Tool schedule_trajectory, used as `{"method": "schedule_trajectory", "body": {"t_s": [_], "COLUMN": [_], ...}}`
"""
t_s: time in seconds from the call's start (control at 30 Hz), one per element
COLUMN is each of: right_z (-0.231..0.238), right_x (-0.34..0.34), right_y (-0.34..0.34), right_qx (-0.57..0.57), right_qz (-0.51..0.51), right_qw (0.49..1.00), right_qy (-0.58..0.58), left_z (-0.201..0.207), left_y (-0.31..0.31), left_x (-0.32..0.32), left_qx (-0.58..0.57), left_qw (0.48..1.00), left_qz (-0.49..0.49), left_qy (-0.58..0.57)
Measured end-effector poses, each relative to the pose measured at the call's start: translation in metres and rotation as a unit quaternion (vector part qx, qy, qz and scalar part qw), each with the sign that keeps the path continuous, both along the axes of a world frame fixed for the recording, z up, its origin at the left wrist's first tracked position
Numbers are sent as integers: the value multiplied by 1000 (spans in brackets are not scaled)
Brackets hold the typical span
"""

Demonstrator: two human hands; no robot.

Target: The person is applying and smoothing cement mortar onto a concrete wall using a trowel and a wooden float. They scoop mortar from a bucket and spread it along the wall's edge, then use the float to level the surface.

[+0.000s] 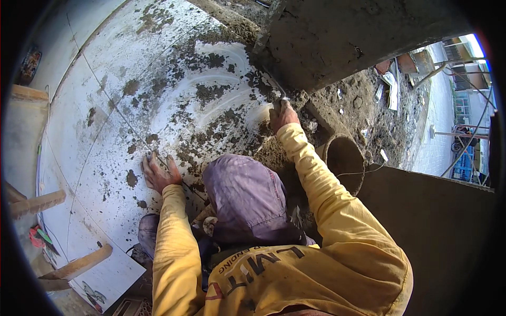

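A pale, smooth surface [174,100] with straight dark lines spreads before me, spattered with dark wet mortar [213,92] and marked by curved smears. My left hand [159,173] lies flat on it, fingers spread, with nothing in its grasp. Further ahead and to the right, my right hand [284,117] is closed around a tool whose handle it mostly hides. A thin metal rod [276,84] shows beyond its fingers; the rest of the tool cannot be made out. Loose mortar [271,152] is heaped just below this hand. Between my yellow sleeves is a bent knee in purple cloth [245,200].
A grey concrete block [358,42] overhangs at upper right, above rubble-strewn ground [390,121]. A round, hollow, mud-coated cylinder [345,160] stands by my right forearm, beside a dark grey wall [427,221]. Wooden pieces [79,262] jut in at left.
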State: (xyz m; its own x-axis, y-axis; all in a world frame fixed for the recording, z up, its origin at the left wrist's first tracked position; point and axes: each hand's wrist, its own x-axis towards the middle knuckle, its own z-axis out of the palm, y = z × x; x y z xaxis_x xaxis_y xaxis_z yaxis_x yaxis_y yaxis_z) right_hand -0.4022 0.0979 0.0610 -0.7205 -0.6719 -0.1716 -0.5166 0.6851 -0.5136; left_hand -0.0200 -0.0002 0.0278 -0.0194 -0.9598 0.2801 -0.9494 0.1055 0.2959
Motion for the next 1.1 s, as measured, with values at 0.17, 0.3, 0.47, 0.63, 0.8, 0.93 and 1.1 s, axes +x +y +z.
{"method": "schedule_trajectory", "body": {"t_s": [0.17, 0.3, 0.47, 0.63, 0.8, 0.93, 1.1], "right_z": [33, 33, 59, 56, 51, 48, 8], "right_x": [0, -1, -8, -7, 6, 26, -2], "right_y": [-31, -10, 2, 24, 56, 58, 26], "right_qx": [1, -82, -75, -105, -131, -103, -8], "right_qz": [-31, -25, -19, -24, -19, 3, 14], "right_qw": [999, 996, 997, 993, 988, 995, 1000], "right_qy": [-26, 26, 8, 40, 83, -15, 20], "left_z": [-5, -4, -2, -4, -1, 4, 1], "left_y": [-2, -1, -2, 0, 0, -2, 0], "left_x": [2, 4, 3, 3, 1, 6, -3], "left_qx": [-5, -4, -1, 2, 7, 8, 10], "left_qw": [1000, 1000, 1000, 1000, 1000, 1000, 1000], "left_qz": [-10, -9, -3, -7, 2, 8, -4], "left_qy": [5, 5, 7, 14, 16, 6, 14]}}
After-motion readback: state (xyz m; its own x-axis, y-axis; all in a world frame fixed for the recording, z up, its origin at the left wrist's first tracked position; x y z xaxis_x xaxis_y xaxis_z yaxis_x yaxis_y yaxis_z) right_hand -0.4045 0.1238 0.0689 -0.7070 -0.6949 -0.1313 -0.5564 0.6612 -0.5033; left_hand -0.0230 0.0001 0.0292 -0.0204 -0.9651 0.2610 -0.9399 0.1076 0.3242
